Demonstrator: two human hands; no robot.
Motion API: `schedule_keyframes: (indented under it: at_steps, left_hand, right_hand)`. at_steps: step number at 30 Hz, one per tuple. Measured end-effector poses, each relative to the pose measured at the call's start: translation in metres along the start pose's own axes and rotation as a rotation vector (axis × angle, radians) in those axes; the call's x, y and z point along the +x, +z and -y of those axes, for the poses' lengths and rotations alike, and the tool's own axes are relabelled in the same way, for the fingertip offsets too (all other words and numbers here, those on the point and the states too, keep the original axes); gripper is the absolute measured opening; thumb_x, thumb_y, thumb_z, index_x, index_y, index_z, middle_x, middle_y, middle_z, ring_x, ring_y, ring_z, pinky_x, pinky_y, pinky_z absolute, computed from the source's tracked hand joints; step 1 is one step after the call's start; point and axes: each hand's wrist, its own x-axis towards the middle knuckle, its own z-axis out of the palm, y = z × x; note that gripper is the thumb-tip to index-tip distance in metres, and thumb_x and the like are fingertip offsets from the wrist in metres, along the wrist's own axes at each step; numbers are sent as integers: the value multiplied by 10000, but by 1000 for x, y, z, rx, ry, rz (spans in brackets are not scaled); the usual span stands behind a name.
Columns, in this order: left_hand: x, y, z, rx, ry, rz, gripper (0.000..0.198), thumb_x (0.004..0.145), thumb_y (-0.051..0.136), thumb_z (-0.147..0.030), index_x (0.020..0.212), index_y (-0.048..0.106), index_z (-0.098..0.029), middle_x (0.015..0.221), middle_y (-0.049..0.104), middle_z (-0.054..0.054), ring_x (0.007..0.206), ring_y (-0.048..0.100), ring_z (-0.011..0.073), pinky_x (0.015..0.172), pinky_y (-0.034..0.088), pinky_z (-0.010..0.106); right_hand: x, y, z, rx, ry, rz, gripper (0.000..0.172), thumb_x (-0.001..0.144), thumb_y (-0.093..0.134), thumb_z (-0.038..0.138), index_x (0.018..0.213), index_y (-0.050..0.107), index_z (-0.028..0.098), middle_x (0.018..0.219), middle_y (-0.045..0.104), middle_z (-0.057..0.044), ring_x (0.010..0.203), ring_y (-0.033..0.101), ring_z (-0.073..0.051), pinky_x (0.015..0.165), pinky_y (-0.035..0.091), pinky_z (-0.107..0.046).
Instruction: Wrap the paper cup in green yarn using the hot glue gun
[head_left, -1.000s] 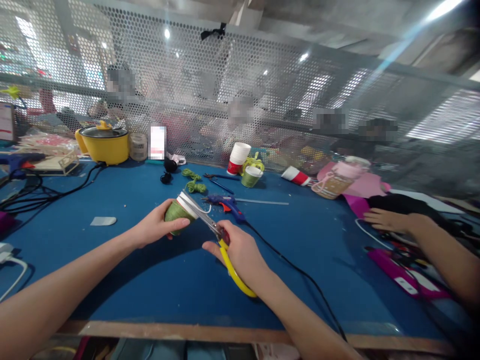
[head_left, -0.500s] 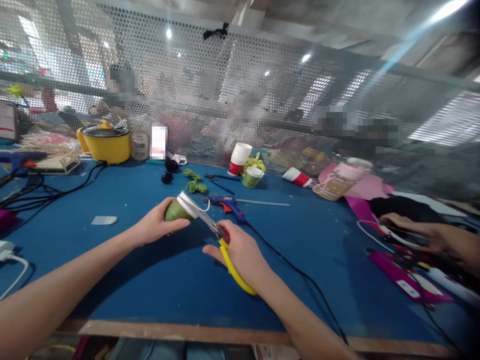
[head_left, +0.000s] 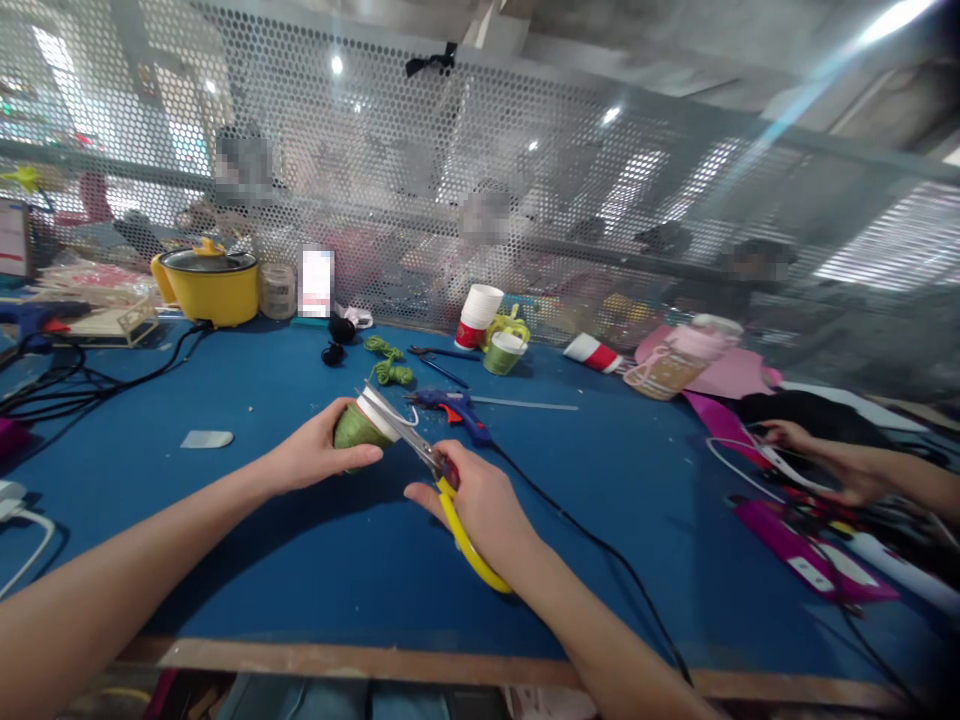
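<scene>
My left hand (head_left: pixel 319 445) is closed around a paper cup (head_left: pixel 357 430) wrapped in green yarn, tilted with its white rim toward the right. In my right hand (head_left: pixel 480 500) are scissors (head_left: pixel 466 545) with yellow handles, their blades at the cup's rim. A thin white strip curls off the rim beside the blades. Just beyond lies a blue glue gun (head_left: pixel 457 412) with a clear glue stick in its back. Green yarn (head_left: pixel 391 372) rests in small bundles behind the cup.
A second green-wrapped cup (head_left: pixel 503 354) stands near stacked paper cups (head_left: pixel 480 315). Pliers (head_left: pixel 442 362) lie behind the glue gun, whose black cord runs to the front edge. A yellow pot (head_left: pixel 208 288) is at back left. Another person's hand (head_left: pixel 832 460) works at right among cables.
The cup and my left hand have shifted very slightly to the right. The scissors stay at the rim. At the right, the other person's hand has moved a little.
</scene>
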Motion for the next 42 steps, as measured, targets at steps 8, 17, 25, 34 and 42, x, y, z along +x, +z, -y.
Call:
schedule_keyframes:
  at_steps: [8, 17, 25, 34, 42]
  left_hand:
    - [-2, -5, -4, -254, -135, 163, 536, 713, 590, -480, 1103, 436, -147, 845, 564, 70, 655, 598, 163, 512, 478, 250]
    - [-3, 2, -4, -74, -42, 67, 477, 697, 613, -448, 1042, 454, -159, 720, 540, 2, 596, 528, 121, 467, 441, 218]
    - [1, 0, 1, -47, -13, 7, 525, 660, 650, -425, 1073, 447, -172, 776, 537, 0, 611, 528, 119, 480, 450, 224]
    - [0, -10, -4, -310, -169, 191, 538, 698, 615, -458, 1107, 439, -156, 862, 567, 62, 666, 605, 165, 565, 492, 295]
    - [-5, -1, -9, -138, -115, 152, 479, 694, 625, -436, 1040, 464, -146, 723, 557, 10, 604, 555, 131, 471, 441, 228]
  right_hand:
    - [1, -3, 0, -20, 28, 45, 407, 660, 605, 534, 877, 532, 197, 669, 561, -8, 578, 508, -148, 518, 351, -244]
    - [3, 0, -1, 41, 13, 48, 464, 608, 678, 471, 924, 497, 183, 777, 563, -31, 674, 517, -163, 593, 378, -260]
    - [1, -2, 0, -26, 4, 46, 387, 686, 581, 536, 867, 510, 201, 680, 557, -8, 587, 504, -146, 525, 344, -243]
    - [0, -4, 1, 13, 20, 47, 382, 677, 599, 522, 867, 524, 199, 672, 568, -5, 597, 517, -147, 536, 358, -244]
    - [3, 0, 0, 101, 23, 37, 512, 553, 725, 445, 928, 491, 189, 859, 586, -51, 736, 542, -177, 642, 412, -276]
